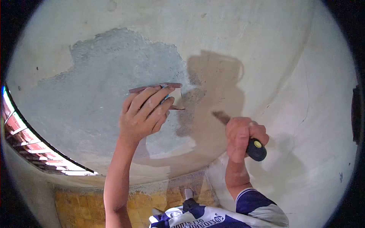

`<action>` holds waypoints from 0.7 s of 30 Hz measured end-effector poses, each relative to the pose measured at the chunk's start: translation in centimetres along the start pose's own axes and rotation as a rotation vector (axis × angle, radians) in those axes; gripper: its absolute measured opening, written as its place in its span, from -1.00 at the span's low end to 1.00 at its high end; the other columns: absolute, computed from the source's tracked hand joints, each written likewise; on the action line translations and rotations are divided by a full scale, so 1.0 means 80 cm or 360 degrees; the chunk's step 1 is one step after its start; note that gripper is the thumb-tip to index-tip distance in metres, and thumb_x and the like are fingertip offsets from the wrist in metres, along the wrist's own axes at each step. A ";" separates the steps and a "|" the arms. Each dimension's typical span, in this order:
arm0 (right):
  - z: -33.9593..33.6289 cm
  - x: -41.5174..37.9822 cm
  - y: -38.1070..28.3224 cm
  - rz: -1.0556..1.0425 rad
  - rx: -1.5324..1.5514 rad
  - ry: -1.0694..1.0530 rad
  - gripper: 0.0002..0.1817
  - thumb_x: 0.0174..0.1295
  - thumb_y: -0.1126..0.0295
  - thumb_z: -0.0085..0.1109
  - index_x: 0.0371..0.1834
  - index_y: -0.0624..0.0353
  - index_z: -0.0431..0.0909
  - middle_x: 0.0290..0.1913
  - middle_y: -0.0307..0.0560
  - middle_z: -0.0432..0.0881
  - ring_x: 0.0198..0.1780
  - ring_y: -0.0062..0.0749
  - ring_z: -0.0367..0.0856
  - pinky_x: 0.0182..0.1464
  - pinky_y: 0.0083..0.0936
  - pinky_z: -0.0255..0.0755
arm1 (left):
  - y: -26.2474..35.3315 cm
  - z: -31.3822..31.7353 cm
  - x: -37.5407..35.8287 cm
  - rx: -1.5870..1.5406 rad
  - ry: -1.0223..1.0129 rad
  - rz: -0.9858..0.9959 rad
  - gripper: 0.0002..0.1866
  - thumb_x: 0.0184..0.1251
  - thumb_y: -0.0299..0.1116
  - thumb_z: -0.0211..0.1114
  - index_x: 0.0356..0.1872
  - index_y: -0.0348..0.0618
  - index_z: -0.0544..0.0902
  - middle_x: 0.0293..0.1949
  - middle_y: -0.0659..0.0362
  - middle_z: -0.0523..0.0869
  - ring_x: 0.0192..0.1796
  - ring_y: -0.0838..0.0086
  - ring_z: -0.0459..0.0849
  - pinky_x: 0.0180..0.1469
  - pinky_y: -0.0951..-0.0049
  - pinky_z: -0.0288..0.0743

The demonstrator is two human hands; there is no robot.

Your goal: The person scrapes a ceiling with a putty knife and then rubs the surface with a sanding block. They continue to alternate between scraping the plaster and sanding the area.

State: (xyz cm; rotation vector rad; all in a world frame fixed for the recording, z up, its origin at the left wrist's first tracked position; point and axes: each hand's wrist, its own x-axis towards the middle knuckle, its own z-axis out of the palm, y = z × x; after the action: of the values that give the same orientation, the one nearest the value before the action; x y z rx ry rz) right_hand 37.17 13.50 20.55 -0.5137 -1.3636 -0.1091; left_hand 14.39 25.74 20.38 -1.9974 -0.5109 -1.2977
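My left hand (pixel 146 112) is raised against the wall, its fingers wrapped round a brownish sanding pad (pixel 174 85) whose edge shows above the knuckles, with a loose flap below. The pad lies over a rough grey patch (pixel 99 76) on the pale wall. To the right, my right hand (pixel 243 138) is closed round the black handle (pixel 256 150) of a scraper, which has a yellow dot on its end. The scraper's blade (pixel 221 117) points up and left, near the wall.
A pale wall (pixel 273 45) curves around, with a corner and thin cracks at the right. My shadow (pixel 215 87) falls beside the patch. An opening (pixel 34 144) with reddish roofing shows at the lower left. Yellow-brown tiles (pixel 80 209) are below.
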 end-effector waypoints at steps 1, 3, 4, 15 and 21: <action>-0.014 -0.010 -0.009 -0.0003 0.0029 0.0034 -0.69 0.32 0.34 -0.08 -0.63 0.08 0.36 -0.69 -0.23 0.38 -0.63 -0.45 0.41 -0.56 -0.34 0.33 | 0.000 0.001 0.000 -0.0001 0.0010 -0.0003 -0.76 0.10 -0.30 0.25 -0.17 0.19 0.66 0.04 0.44 0.65 0.10 0.45 0.55 0.12 0.33 0.31; -0.050 -0.031 -0.034 -0.0096 0.0239 0.0421 -0.73 0.26 0.33 -0.05 -0.63 0.02 0.29 -0.68 -0.26 0.33 -0.61 -0.47 0.36 -0.48 -0.39 0.31 | 0.001 0.000 0.003 0.0013 0.0013 -0.0008 -0.79 0.13 -0.30 0.25 -0.18 0.20 0.66 0.05 0.46 0.65 0.10 0.50 0.54 0.10 0.38 0.32; -0.046 -0.019 -0.054 -0.0180 0.0240 0.0462 -0.73 0.25 0.31 -0.03 -0.63 0.02 0.28 -0.67 -0.26 0.33 -0.60 -0.48 0.36 -0.47 -0.41 0.31 | 0.002 -0.002 0.004 0.0033 0.0006 -0.0016 -0.82 0.16 -0.30 0.24 -0.20 0.21 0.65 0.06 0.48 0.64 0.10 0.54 0.54 0.08 0.42 0.33; -0.002 -0.021 -0.083 0.0159 0.0050 0.0422 -0.60 0.23 0.06 0.16 -0.64 -0.07 0.25 -0.64 -0.31 0.33 -0.60 -0.59 0.29 -0.43 -0.61 0.28 | 0.001 -0.016 0.010 -0.0233 0.0022 -0.0059 -0.78 0.17 -0.46 0.29 -0.17 0.10 0.65 0.05 0.41 0.68 0.15 0.43 0.56 0.12 0.35 0.33; 0.018 -0.035 0.006 -0.0012 -0.0596 0.0495 -0.69 0.23 0.23 0.09 -0.64 0.03 0.35 -0.66 -0.27 0.40 -0.59 -0.52 0.42 -0.43 -0.54 0.36 | 0.044 -0.030 -0.002 -0.0318 0.0412 -0.0395 -0.77 0.19 -0.66 0.21 -0.23 -0.03 0.60 0.00 0.22 0.71 0.18 0.24 0.56 0.21 0.24 0.33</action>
State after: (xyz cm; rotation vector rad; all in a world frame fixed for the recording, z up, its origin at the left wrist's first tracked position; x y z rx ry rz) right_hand 35.43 13.93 17.95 -0.7701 -1.0422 -0.4386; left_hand 15.07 21.64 19.65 -1.9279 -0.5332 -1.7933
